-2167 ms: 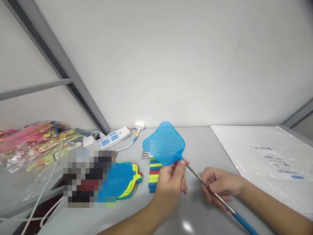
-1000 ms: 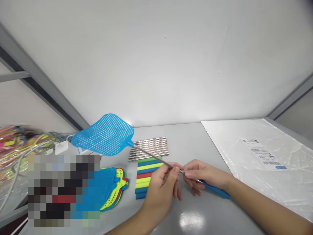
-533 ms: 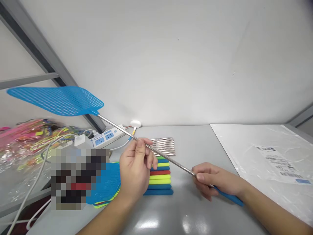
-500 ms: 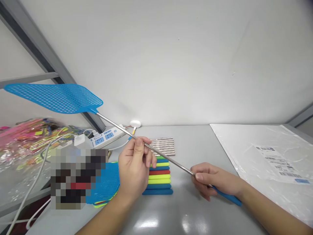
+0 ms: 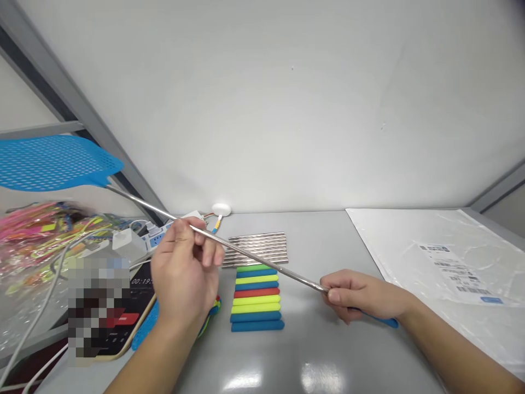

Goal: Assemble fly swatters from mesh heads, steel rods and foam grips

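Note:
A fly swatter with a blue mesh head (image 5: 53, 164) and a thin metal telescopic rod (image 5: 254, 256) slants across the view, its head raised at the far left and partly cut off by the frame edge. My left hand (image 5: 184, 268) is closed round the rod below the head. Lower on the same swatter, my right hand (image 5: 356, 295) grips the rod by its blue handle (image 5: 383, 320). Under the rod lies a row of coloured handle grips (image 5: 256, 301) in blue, yellow, red and green. Behind them rest several metal rods (image 5: 262, 246) side by side. My left forearm mostly hides the stacked swatter heads (image 5: 145, 327).
A white plastic mailer (image 5: 410, 235) with a printed label covers the table's right side. On the left are a phone (image 5: 127, 323), partly blurred out, a power strip (image 5: 158, 238) with cables, and plastic-bagged colourful items (image 5: 49, 230). A wall stands behind the table.
The rod has lengthened as my left hand slid from near my right hand out to the left. The blue head has moved far left and up. My right hand has stayed on the handle end.

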Tool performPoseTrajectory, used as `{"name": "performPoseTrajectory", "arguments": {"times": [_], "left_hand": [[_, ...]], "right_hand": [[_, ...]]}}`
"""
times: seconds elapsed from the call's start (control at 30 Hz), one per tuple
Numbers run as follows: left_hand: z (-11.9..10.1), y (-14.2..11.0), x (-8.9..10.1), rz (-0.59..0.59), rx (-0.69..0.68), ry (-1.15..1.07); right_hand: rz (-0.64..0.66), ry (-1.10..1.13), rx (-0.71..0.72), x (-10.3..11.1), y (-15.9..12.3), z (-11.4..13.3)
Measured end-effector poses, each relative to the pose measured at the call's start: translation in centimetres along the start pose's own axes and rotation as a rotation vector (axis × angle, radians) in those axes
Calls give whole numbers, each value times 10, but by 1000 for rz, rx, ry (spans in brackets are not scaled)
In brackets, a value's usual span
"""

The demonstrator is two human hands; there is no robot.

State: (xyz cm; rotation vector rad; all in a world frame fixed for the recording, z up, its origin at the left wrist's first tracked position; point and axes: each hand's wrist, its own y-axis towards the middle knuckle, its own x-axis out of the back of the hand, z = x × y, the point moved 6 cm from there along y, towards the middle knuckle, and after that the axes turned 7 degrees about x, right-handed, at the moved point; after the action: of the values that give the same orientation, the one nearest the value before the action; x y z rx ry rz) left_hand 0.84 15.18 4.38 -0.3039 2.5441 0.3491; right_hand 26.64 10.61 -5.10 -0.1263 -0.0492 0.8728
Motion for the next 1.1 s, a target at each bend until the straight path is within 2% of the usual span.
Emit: {"name": "performPoseTrajectory", "arguments": {"times": [0.07, 0.2, 0.4, 0.57, 0.67, 0.8, 1.0, 1.1], "left_hand": [[-6, 5, 4, -21, -38, -8], [-14, 17, 12, -54, -92, -33], [-27, 31, 26, -162, -95, -108], [-33, 36, 29, -183, -70, -130], [-27, 36, 29, -187, -84, -159], [-9, 26, 21, -155, -75, -107], [25, -1, 2, -24, 49, 27], [34, -7, -2, 6, 96, 66]], "right_hand": [[-49, -179, -60, 12, -10, 8], [-257, -540, -141, 40, -34, 25], [-461, -723, -242, 74, -71, 24], [-602, -809, -275, 92, -87, 24], [-687, -841, -217, 97, -82, 24], [-787, -944, -54, 94, -66, 26], [-819, -1181, 93, 77, -49, 24], [-828, -1303, 157, 70, -44, 23]]}}
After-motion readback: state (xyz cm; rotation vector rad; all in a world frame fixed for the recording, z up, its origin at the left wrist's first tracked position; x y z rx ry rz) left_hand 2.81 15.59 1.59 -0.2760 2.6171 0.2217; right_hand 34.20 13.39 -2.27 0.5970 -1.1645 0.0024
